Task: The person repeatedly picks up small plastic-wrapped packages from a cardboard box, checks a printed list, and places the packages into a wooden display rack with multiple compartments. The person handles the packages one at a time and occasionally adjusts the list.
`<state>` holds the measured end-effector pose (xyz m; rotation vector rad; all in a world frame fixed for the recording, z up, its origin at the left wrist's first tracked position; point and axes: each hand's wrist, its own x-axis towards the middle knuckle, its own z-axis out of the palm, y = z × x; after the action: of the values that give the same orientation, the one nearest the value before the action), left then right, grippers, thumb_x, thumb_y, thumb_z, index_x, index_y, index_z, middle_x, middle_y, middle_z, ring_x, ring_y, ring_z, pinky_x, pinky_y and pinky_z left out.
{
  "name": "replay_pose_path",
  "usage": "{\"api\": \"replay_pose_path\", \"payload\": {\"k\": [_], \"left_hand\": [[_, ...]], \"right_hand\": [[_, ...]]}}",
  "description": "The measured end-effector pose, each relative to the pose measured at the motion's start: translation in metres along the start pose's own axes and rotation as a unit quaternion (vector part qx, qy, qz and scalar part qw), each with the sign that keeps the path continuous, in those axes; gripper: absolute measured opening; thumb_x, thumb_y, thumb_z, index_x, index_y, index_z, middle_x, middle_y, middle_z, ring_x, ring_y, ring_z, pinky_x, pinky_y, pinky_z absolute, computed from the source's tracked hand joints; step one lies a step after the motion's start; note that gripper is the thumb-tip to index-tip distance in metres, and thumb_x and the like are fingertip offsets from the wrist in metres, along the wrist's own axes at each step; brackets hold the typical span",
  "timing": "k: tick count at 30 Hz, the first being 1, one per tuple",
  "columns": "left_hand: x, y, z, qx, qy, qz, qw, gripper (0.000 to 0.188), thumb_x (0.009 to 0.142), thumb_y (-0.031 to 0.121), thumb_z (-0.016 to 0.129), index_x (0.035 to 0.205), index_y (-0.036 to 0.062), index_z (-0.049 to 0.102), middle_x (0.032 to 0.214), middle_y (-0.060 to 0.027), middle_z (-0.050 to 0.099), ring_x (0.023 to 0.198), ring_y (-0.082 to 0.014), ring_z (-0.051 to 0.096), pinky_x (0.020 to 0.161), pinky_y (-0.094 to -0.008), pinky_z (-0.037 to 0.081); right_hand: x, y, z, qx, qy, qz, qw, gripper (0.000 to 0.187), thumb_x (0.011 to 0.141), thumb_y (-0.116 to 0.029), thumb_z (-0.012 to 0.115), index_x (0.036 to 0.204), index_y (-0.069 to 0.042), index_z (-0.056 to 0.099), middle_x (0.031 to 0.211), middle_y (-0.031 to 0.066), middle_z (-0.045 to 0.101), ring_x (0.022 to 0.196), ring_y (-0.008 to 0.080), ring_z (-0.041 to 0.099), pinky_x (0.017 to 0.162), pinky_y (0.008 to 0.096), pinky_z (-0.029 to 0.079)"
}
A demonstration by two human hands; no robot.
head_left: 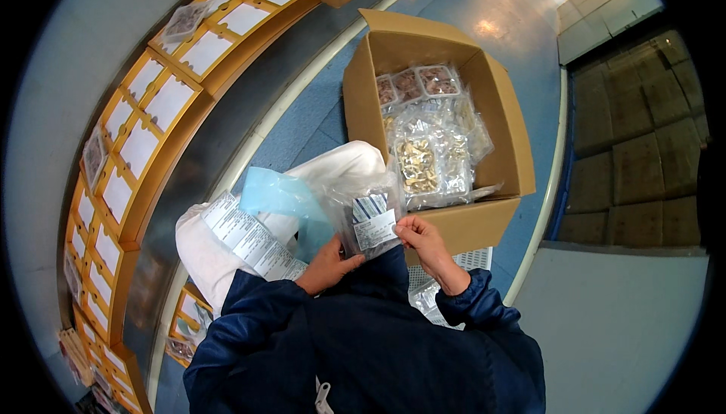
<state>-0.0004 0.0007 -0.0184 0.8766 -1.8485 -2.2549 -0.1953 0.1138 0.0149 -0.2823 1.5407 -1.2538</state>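
A clear plastic bag (339, 201) with dark contents is held up in front of my body. My left hand (330, 266) is closed on its lower left edge. With thumb and fingers pinched, my right hand (428, 246) grips the right edge of a white printed label (376, 229) lying on the bag's front. Above that label is a blue-and-white striped patch (370, 207). To the left, a strip of printed labels (249, 234) lies across my white-clad leg (200, 259), beside a curling light blue band (276, 191).
An open cardboard box (505, 123) ahead holds clear packs of dried food (418, 164). Along the left runs an orange rack (204, 81) of white cards, with a few packs on it. Stacked cartons (639, 157) stand at the right. A white perforated crate (478, 258) sits near my right arm.
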Motion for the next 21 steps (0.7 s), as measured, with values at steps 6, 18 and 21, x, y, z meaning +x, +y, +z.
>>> {"api": "replay_pose_path", "payload": {"k": [6, 18, 21], "left_hand": [[0.003, -0.004, -0.002, 0.043, 0.014, -0.001, 0.999, 0.049, 0.085, 0.031, 0.061, 0.116, -0.0046, 0.045, 0.105, -0.0160, 0.058, 0.095, -0.0206, 0.055, 0.083, -0.0304, 0.043], [0.018, -0.033, 0.001, -0.032, 0.063, -0.007, 0.997, 0.039, 0.088, 0.033, 0.057, 0.100, -0.0039, 0.053, 0.091, -0.0132, 0.062, 0.083, -0.0173, 0.056, 0.074, -0.0301, 0.044], [0.017, -0.030, 0.003, -0.053, 0.065, 0.006, 0.996, 0.038, 0.088, 0.033, 0.058, 0.099, -0.0035, 0.053, 0.090, -0.0121, 0.062, 0.081, -0.0169, 0.055, 0.073, -0.0301, 0.045]], "right_hand": [[0.010, 0.020, -0.006, -0.088, 0.037, -0.075, 0.993, 0.008, 0.083, -0.010, 0.064, 0.080, -0.006, 0.058, 0.068, -0.0064, 0.051, 0.060, 0.0019, 0.043, 0.055, 0.0174, 0.035], [-0.010, 0.018, 0.025, -0.149, 0.074, -0.239, 0.957, 0.014, 0.080, -0.003, 0.063, 0.073, -0.002, 0.051, 0.082, 0.0018, 0.058, 0.066, 0.0048, 0.047, 0.062, 0.0191, 0.040], [-0.002, 0.011, 0.026, 0.045, 0.068, -0.134, 0.988, 0.015, 0.080, -0.005, 0.065, 0.074, -0.002, 0.052, 0.077, 0.0010, 0.058, 0.064, 0.0047, 0.047, 0.060, 0.0185, 0.040]]}}
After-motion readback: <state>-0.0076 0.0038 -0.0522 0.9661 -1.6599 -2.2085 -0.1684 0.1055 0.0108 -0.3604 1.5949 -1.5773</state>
